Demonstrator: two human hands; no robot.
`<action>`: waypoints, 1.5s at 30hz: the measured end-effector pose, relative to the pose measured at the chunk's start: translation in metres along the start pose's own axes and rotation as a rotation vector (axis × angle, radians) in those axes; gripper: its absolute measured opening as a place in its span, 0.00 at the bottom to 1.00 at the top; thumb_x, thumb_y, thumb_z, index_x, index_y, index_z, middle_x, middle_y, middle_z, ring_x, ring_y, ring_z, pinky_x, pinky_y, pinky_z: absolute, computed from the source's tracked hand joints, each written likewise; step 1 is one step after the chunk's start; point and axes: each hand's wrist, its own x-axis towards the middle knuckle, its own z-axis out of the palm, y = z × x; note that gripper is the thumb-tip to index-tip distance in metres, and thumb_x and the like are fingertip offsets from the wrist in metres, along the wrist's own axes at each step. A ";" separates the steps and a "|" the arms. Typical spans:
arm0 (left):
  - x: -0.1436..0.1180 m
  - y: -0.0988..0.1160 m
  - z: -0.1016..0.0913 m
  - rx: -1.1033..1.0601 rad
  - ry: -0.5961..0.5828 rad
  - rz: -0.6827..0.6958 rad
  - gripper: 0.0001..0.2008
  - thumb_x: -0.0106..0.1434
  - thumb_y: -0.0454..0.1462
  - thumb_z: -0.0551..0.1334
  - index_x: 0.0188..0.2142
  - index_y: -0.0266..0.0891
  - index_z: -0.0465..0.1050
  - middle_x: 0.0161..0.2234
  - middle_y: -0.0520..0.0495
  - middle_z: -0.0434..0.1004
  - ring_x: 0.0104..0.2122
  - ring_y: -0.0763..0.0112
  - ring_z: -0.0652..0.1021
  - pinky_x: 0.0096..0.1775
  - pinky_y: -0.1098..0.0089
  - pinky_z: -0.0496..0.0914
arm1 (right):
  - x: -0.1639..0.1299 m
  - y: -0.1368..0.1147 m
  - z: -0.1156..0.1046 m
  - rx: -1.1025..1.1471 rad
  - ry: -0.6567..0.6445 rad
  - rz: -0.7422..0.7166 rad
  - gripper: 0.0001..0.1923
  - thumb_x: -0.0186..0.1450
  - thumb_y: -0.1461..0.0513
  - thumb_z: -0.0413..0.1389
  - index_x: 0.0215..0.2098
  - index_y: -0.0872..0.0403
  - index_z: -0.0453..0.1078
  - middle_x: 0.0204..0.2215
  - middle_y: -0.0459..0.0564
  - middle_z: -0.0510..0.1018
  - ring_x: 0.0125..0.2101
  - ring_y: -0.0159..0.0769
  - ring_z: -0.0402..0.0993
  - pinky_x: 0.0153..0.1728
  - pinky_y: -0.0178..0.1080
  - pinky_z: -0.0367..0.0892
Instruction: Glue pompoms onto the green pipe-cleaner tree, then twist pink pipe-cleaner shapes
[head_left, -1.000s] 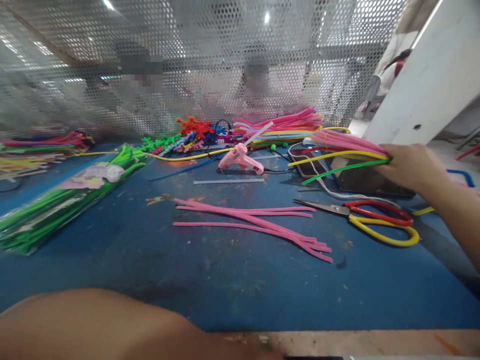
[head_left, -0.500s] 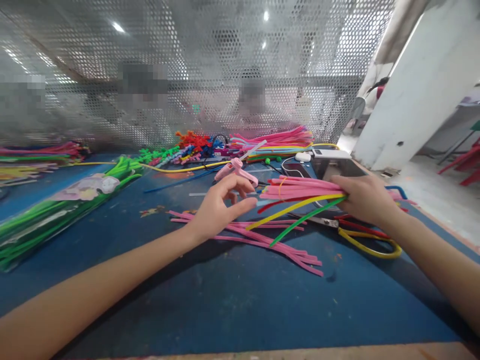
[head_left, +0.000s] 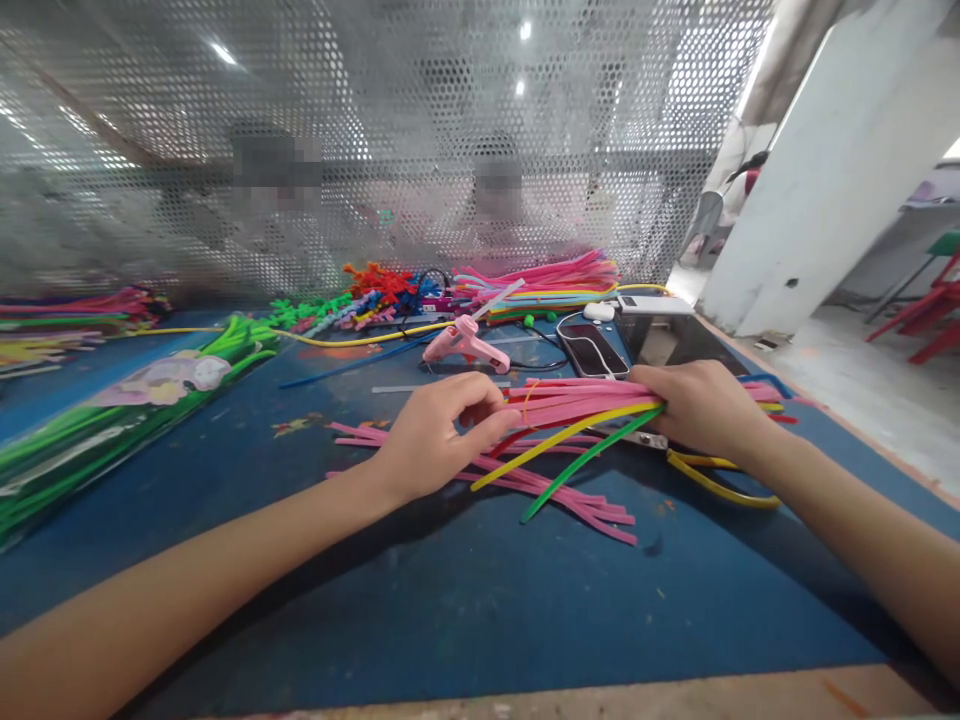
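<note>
On the blue table, a pack of green pipe cleaners lies at the far left. The left hand pinches the near ends of a bundle of pink pipe cleaners (one yellow and one green stem splay out from it), over loose pink stems. The right hand has its grip closed around the bundle's right part, above yellow-handled scissors, with a pink glue gun and a phone farther back.

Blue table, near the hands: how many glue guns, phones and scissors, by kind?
Pink glue gun: 1
Phone: 1
Scissors, mostly under the right hand: 1
Total: 3
</note>
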 end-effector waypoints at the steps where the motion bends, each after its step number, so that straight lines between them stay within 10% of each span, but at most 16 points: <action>1: 0.000 -0.001 0.000 0.030 -0.001 0.019 0.10 0.63 0.38 0.58 0.26 0.37 0.66 0.23 0.56 0.66 0.23 0.78 0.66 0.28 0.75 0.60 | 0.000 -0.001 0.000 -0.006 -0.014 0.007 0.03 0.56 0.63 0.50 0.30 0.52 0.64 0.25 0.49 0.77 0.26 0.39 0.73 0.23 0.36 0.48; 21: -0.001 0.001 0.005 -0.088 0.240 -0.169 0.10 0.55 0.38 0.67 0.36 0.40 0.71 0.26 0.56 0.73 0.23 0.80 0.70 0.25 0.78 0.63 | 0.001 -0.005 -0.005 -0.028 -0.068 0.091 0.04 0.58 0.60 0.50 0.31 0.52 0.64 0.27 0.50 0.78 0.28 0.42 0.75 0.24 0.37 0.49; 45: 0.000 -0.004 0.004 0.049 0.116 -0.080 0.05 0.61 0.38 0.62 0.31 0.40 0.75 0.30 0.52 0.76 0.28 0.74 0.72 0.35 0.73 0.66 | 0.003 -0.005 -0.003 -0.063 -0.097 0.034 0.06 0.60 0.60 0.49 0.33 0.52 0.65 0.27 0.51 0.78 0.27 0.40 0.73 0.23 0.36 0.45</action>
